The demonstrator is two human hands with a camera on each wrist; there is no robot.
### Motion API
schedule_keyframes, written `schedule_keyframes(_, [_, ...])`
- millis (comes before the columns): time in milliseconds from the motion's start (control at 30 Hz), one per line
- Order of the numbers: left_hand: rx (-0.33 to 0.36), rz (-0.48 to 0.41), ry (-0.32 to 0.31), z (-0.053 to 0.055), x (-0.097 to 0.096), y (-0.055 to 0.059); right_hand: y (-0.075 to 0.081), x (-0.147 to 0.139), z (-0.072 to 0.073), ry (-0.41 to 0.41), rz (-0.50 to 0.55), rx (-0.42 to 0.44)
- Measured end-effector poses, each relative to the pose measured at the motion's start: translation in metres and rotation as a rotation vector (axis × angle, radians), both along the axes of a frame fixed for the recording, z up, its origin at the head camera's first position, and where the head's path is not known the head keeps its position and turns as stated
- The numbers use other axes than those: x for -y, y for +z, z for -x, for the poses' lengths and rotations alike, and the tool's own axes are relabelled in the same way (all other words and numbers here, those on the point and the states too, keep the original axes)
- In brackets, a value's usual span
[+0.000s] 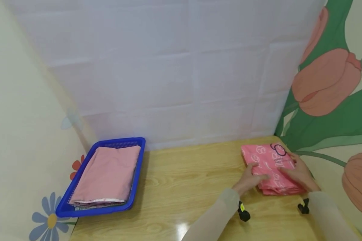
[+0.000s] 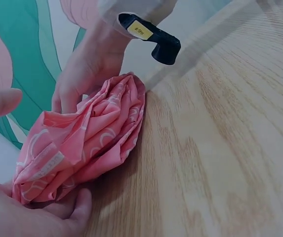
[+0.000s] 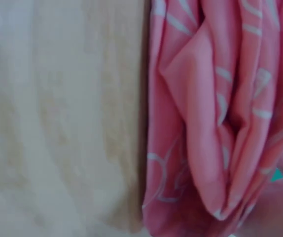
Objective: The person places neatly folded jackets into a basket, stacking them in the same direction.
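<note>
A folded pink cloth with white line prints and a dark round mark lies at the right of the wooden table. My left hand grips its left side, thumb over the top. On the opposite side, my right hand holds the cloth with the thumb on top and fingers along the right edge. The left wrist view shows the bunched layers of the pink cloth, with left-hand fingers partly tucked beneath. Loose folds of the cloth fill the right wrist view; little of the right hand shows there.
A blue plastic basket stands at the table's left, holding a stack of folded fabric, light pink on top. A white sheet hangs behind the wooden table. The flower-painted wall rises close beside the right hand.
</note>
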State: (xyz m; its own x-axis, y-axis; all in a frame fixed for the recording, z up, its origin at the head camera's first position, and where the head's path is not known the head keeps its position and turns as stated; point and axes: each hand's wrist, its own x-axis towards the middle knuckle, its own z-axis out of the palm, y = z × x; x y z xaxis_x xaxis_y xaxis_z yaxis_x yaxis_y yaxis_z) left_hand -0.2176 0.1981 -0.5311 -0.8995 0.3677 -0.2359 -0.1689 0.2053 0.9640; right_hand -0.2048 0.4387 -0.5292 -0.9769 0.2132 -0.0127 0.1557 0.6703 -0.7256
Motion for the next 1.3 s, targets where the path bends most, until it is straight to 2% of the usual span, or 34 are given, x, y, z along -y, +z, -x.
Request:
schedule_keyframes(233, [-0.018, 0.019, -0.022, 0.0, 0.003, 0.002, 0.0, 0.006, -0.004, -0.029, 0.03, -0.026])
schedule_keyframes(533, [-0.002, -0.028, -0.01, -0.002, 0.01, 0.005, 0.004, 0.012, -0.008, -0.027, 0.075, -0.059])
schedule_keyframes(800, [-0.091, -0.018, -0.003, 0.008, 0.025, 0.008, 0.012, 0.021, -0.001, -0.032, 0.072, -0.079])
schedule_keyframes(967, [-0.081, -0.014, 0.004, 0.013, 0.035, 0.01, 0.016, 0.03, 0.001, -0.039, 0.094, -0.07])
schedule_keyframes(1133, [-0.091, 0.003, 0.024, 0.017, 0.042, 0.012, 0.016, 0.036, 0.003, -0.027, 0.115, -0.096])
schedule_keyframes(1300, [-0.072, -0.069, 0.003, 0.025, 0.051, 0.011, 0.018, 0.044, 0.004, -0.014, 0.109, -0.133])
